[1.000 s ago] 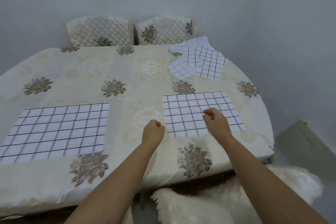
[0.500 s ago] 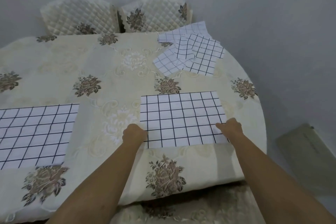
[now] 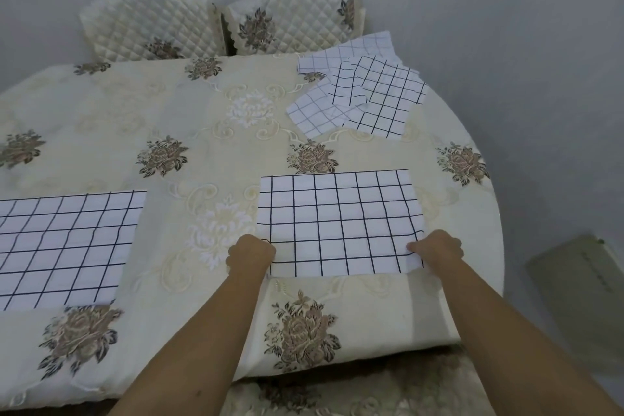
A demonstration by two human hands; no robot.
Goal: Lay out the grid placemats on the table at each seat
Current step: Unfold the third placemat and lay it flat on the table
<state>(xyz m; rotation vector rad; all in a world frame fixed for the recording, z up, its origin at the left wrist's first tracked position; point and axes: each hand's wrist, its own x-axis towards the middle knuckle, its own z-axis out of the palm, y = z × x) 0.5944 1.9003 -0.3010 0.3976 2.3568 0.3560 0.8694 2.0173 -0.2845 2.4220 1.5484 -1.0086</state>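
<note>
A white placemat with a black grid (image 3: 339, 219) lies flat on the round table (image 3: 209, 145), near its front edge on the right. My left hand (image 3: 250, 253) grips the mat's near left corner with curled fingers. My right hand (image 3: 437, 248) pinches its near right corner. A second grid placemat (image 3: 64, 246) lies flat at the left, cut off by the frame. A loose pile of more grid placemats (image 3: 361, 91) sits at the far right of the table.
The table wears a cream cloth with brown flower prints. Two quilted chair backs (image 3: 223, 24) stand against the grey wall behind it. A furry seat (image 3: 354, 392) sits below the table edge near me. A flat greenish board (image 3: 580, 297) lies on the floor at right.
Both hands moved from above the mat to its near corners and took hold of them. The view shifted right and closer; the mat's near edge now sits a little nearer to me.
</note>
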